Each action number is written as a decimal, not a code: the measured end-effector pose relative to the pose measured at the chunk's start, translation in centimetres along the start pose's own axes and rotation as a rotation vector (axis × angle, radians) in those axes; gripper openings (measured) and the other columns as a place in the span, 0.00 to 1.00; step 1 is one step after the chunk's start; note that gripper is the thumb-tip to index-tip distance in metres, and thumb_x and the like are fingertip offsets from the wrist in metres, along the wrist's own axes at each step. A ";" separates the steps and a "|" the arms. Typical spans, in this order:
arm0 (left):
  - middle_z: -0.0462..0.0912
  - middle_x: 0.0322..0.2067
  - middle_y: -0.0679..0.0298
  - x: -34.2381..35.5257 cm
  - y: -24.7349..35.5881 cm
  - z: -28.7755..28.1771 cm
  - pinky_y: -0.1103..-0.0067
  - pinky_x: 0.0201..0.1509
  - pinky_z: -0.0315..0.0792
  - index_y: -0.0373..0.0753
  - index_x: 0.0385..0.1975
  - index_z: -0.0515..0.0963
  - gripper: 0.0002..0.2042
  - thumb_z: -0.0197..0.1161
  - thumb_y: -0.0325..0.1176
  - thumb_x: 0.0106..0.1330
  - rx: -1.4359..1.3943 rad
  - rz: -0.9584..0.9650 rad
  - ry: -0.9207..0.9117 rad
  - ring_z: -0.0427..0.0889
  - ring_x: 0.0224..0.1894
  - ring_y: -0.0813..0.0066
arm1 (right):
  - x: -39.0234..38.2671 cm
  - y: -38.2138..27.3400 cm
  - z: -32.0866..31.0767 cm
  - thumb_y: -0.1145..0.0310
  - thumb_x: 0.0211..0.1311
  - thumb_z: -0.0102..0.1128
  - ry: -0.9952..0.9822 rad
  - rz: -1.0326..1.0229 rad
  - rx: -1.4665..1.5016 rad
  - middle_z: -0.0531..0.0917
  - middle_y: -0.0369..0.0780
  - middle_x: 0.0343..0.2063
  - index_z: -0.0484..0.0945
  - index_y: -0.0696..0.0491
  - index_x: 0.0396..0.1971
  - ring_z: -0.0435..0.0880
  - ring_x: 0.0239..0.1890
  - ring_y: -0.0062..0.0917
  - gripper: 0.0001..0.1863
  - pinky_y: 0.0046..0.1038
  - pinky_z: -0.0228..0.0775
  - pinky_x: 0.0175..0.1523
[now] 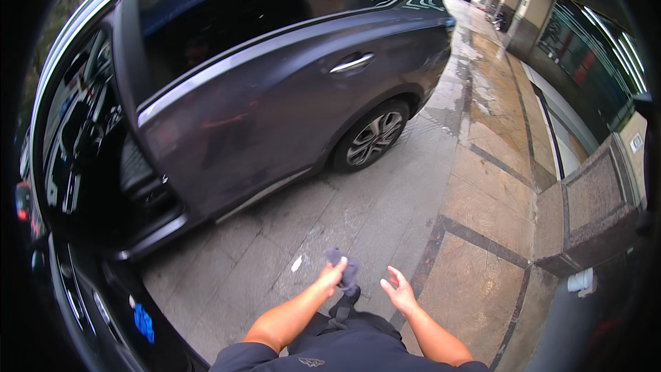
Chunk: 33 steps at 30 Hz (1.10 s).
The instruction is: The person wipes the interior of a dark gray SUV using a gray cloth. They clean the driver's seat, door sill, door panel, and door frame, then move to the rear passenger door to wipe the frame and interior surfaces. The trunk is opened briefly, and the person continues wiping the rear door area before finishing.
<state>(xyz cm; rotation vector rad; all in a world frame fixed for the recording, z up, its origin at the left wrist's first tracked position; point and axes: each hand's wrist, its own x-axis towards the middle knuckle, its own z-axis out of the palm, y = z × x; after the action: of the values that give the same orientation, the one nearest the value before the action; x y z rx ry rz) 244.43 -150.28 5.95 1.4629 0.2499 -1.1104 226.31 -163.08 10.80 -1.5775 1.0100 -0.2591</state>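
My left hand [333, 274] grips a crumpled grey cloth [345, 264] in front of my body, low in the middle of the head view. Just to its right, my right hand [398, 288] is open, fingers apart, holding nothing. Beyond both hands is a dark grey car [282, 110] with a chrome rear door handle [351, 63]. At the lower left an opened front door [93, 303] of the car has a bright blue cloth [143, 320] on it.
Grey paving [255, 282] lies under me, bordered on the right by tan tiles [475, 282]. A stone plinth [592, 193] and glass storefront [585, 55] line the right side, with a small white cylindrical object [580, 281] low beside the plinth. Pillars and a vehicle stand farther along.
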 end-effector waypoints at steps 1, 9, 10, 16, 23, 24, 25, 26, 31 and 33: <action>0.69 0.63 0.51 0.0 1.9 4.0 0.67 0.66 0.65 0.31 0.65 0.63 0.37 0.56 0.58 0.69 0.123 -0.021 -0.138 0.72 0.63 0.60 | 1.6 -0.9 -1.1 0.55 0.66 0.61 0.043 0.068 0.127 0.81 0.45 0.52 0.74 0.55 0.58 0.80 0.55 0.32 0.26 0.36 0.73 0.57; 0.83 0.36 0.57 12.3 21.5 19.9 0.67 0.42 0.78 0.35 0.48 0.77 0.30 0.51 0.60 0.70 0.744 0.221 -0.348 0.82 0.29 0.71 | 13.8 -2.3 -15.2 0.63 0.67 0.48 -0.090 0.264 1.233 0.82 0.47 0.50 0.74 0.61 0.55 0.82 0.51 0.39 0.22 0.40 0.73 0.60; 0.82 0.31 0.60 16.0 25.5 19.7 0.70 0.38 0.80 0.36 0.39 0.77 0.22 0.54 0.54 0.71 0.420 0.235 -0.333 0.82 0.29 0.70 | 15.1 -2.1 -16.6 0.64 0.67 0.47 -0.143 0.169 1.262 0.82 0.47 0.50 0.75 0.62 0.55 0.82 0.51 0.39 0.22 0.40 0.73 0.60; 0.80 0.36 0.59 33.2 48.4 18.0 0.69 0.45 0.80 0.36 0.38 0.75 0.26 0.71 0.55 0.58 -0.634 0.446 -0.075 0.81 0.38 0.66 | 26.0 -1.5 -25.1 0.65 0.67 0.45 -0.022 0.151 1.441 0.82 0.47 0.49 0.75 0.63 0.53 0.83 0.49 0.37 0.21 0.36 0.75 0.56; 0.79 0.44 0.64 43.4 58.0 18.8 0.78 0.52 0.71 0.34 0.45 0.76 0.31 0.63 0.62 0.62 -1.058 0.484 0.180 0.76 0.46 0.72 | 36.3 -3.4 -35.5 0.62 0.68 0.42 -0.050 0.158 1.280 0.80 0.51 0.52 0.70 0.63 0.59 0.81 0.54 0.44 0.25 0.43 0.73 0.59; 0.80 0.41 0.65 44.6 58.2 18.9 0.79 0.49 0.72 0.36 0.43 0.76 0.29 0.62 0.61 0.64 -1.053 0.518 0.240 0.76 0.43 0.73 | 36.8 -3.2 -36.9 0.62 0.68 0.43 -0.004 0.155 1.255 0.80 0.51 0.52 0.70 0.62 0.58 0.81 0.53 0.44 0.25 0.44 0.73 0.59; 0.81 0.38 0.67 45.4 58.4 19.0 0.81 0.46 0.72 0.38 0.42 0.76 0.27 0.60 0.61 0.65 -1.085 0.461 0.360 0.77 0.40 0.75 | 37.5 -2.9 -38.4 0.61 0.68 0.44 0.003 0.116 1.260 0.80 0.51 0.52 0.71 0.62 0.58 0.81 0.53 0.44 0.25 0.44 0.73 0.60; 0.81 0.37 0.67 46.1 58.7 19.3 0.82 0.44 0.72 0.39 0.43 0.76 0.25 0.60 0.59 0.66 -1.097 0.557 0.370 0.77 0.38 0.75 | 38.4 -2.3 -39.6 0.60 0.67 0.44 0.089 0.168 1.222 0.81 0.50 0.51 0.73 0.61 0.57 0.81 0.53 0.44 0.25 0.45 0.73 0.59; 0.81 0.49 0.62 45.8 59.7 20.2 0.76 0.48 0.76 0.38 0.53 0.72 0.20 0.51 0.49 0.74 -1.223 0.700 0.418 0.81 0.48 0.67 | 44.2 1.7 -45.3 0.61 0.67 0.44 0.153 0.217 1.303 0.82 0.50 0.50 0.76 0.61 0.54 0.82 0.52 0.43 0.24 0.45 0.74 0.59; 0.80 0.51 0.64 44.9 59.5 20.1 0.73 0.54 0.74 0.41 0.56 0.70 0.20 0.52 0.49 0.74 -1.154 0.674 0.455 0.80 0.50 0.66 | 47.4 2.4 -47.5 0.61 0.68 0.44 0.185 0.263 1.243 0.82 0.49 0.49 0.76 0.61 0.54 0.82 0.52 0.43 0.23 0.44 0.74 0.58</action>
<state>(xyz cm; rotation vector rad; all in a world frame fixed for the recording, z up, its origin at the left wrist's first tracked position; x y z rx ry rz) 300.43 -202.52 15.50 0.6077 0.5476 0.0220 222.46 -229.95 5.56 -0.2960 0.8803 -0.6911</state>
